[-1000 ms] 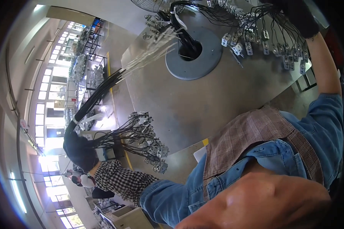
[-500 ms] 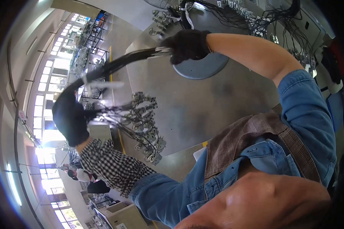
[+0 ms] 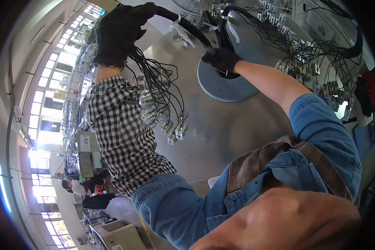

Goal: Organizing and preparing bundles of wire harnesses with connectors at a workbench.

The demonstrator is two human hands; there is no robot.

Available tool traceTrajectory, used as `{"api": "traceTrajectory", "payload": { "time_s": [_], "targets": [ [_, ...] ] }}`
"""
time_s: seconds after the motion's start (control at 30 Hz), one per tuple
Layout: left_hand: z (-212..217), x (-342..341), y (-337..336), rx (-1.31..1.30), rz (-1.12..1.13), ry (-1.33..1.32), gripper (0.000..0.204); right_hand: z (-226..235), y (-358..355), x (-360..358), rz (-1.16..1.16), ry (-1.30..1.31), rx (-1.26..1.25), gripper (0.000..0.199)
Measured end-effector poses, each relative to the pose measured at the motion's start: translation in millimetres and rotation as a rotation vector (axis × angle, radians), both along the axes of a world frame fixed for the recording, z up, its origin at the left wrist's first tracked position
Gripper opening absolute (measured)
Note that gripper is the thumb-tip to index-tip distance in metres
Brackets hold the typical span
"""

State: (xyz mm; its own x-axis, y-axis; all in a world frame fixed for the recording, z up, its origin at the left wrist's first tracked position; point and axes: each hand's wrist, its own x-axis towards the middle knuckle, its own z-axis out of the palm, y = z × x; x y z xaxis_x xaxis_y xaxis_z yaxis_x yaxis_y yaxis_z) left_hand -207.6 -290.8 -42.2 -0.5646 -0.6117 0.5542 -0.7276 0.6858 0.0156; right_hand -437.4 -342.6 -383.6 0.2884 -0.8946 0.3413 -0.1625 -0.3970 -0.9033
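Observation:
My left hand (image 3: 123, 35), in a black glove, is closed around a bundle of black cables (image 3: 182, 25) tied with a white band. Below that hand, loose cable ends hang down with several silvery metal fittings (image 3: 171, 130) on them. My right hand (image 3: 223, 59), also gloved in black, is closed on the other end of the bundle, above the middle of a round blue-grey disc (image 3: 216, 89). Its fingertips partly hide the cable ends. Just behind it, another thick cable bundle (image 3: 223, 35) rises from the disc and bends over to the right.
The disc rests on a grey metal table (image 3: 221, 121). At the back right lie more black cables with rows of metal fittings (image 3: 293, 43). A wire fan guard (image 3: 191, 5) shows at the far edge. Another person (image 3: 81, 186) is in the distance at the left.
My left hand has moved up and to the right, carrying the bundle and its dangling fittings. My right hand has shifted right and slightly down, bringing the cable ends to the disc's middle.

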Motion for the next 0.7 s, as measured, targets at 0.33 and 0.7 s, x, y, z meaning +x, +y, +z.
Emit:
{"api": "traceTrajectory", "payload": {
  "time_s": [0.33,0.7],
  "targets": [
    [30,36,-1,0.230,-0.051,0.297,0.030,49,39,-70,0.183,0.461,0.189,0.028],
    [-3,35,-27,0.418,-0.175,0.529,0.018,-23,-91,-61,0.190,0.766,-0.295,0.041]
  ]
}}
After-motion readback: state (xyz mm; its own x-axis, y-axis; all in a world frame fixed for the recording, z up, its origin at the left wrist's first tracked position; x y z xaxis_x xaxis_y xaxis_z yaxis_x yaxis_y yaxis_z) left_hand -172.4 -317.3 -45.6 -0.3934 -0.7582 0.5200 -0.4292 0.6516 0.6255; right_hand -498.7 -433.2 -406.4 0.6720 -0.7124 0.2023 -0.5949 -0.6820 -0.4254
